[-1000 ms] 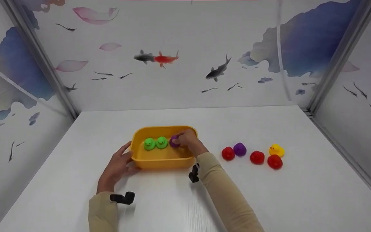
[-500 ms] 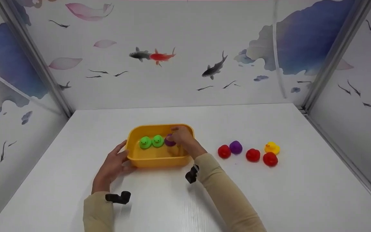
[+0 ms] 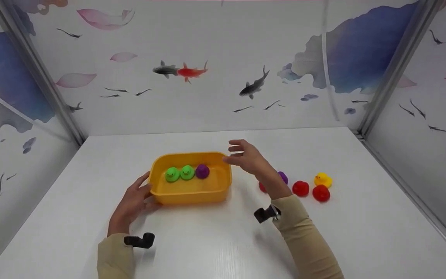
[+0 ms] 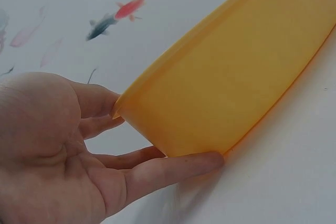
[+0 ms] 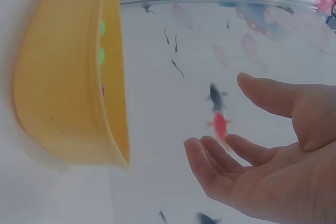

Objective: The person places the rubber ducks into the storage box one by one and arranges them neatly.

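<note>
A yellow plastic tub (image 3: 192, 197) stands on the white table, holding two green toy ducks (image 3: 187, 173) and a purple toy (image 3: 202, 171) in a row. At its left end my left hand (image 3: 132, 201) touches the rim and outer wall with extended fingers, seen closely in the left wrist view. My right hand (image 3: 248, 157) is raised by the tub's right rim, fingers spread and holding nothing. Right of the tub sit a yellow toy duck (image 3: 323, 180), two red toys (image 3: 301, 188) in plain sight, and a red and a purple toy (image 3: 283, 177) partly hidden behind my right forearm.
White walls printed with fish and petals (image 3: 192, 72) enclose the table (image 3: 192, 240) at the back and sides. Black wrist cameras (image 3: 140, 240) are strapped at both sleeves.
My right hand has let go of the purple toy in the tub and moved up and right, out of the tub. The left hand stays at the tub's left end.
</note>
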Demonstrator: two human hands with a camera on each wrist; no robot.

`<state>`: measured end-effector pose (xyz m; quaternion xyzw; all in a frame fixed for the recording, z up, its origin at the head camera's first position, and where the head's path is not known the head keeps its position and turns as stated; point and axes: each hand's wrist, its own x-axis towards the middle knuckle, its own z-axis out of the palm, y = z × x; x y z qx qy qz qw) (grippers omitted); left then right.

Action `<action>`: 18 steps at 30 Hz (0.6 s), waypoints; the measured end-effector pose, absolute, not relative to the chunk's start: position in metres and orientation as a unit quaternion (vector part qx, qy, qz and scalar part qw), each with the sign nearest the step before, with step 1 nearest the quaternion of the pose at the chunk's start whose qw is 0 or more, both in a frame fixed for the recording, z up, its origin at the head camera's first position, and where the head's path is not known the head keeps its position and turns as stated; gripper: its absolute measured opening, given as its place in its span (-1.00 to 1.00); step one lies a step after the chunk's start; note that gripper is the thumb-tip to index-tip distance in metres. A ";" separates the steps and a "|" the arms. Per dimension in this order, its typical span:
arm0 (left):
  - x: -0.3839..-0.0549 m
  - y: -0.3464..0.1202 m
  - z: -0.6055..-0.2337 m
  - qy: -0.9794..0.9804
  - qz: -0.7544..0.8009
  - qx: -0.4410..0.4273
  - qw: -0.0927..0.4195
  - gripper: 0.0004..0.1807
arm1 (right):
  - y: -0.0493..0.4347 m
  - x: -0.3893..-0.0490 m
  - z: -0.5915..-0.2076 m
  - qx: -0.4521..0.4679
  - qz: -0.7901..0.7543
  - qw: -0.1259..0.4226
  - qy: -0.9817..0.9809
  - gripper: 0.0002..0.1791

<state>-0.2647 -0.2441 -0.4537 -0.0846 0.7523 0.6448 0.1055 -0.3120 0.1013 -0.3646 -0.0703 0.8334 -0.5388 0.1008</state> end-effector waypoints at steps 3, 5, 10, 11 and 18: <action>-0.264 -0.245 -0.453 0.752 0.645 -0.082 0.106 -0.34 | 0.119 -0.309 -0.365 -0.073 -0.539 0.102 0.833 -0.24; -0.264 -0.245 -0.453 0.751 0.647 -0.081 0.103 -0.34 | 0.130 -0.310 -0.366 -0.073 -0.544 0.105 0.830 -0.24; -0.265 -0.245 -0.453 0.744 0.654 -0.088 0.105 -0.34 | 0.151 -0.315 -0.372 -0.082 -0.553 0.106 0.822 -0.32; -0.265 -0.245 -0.454 0.741 0.657 -0.089 0.107 -0.34 | 0.155 -0.316 -0.374 -0.085 -0.555 0.106 0.821 -0.34; -0.267 -0.243 -0.457 0.739 0.658 -0.094 0.107 -0.35 | 0.191 -0.323 -0.385 -0.078 -0.575 0.121 0.806 -0.49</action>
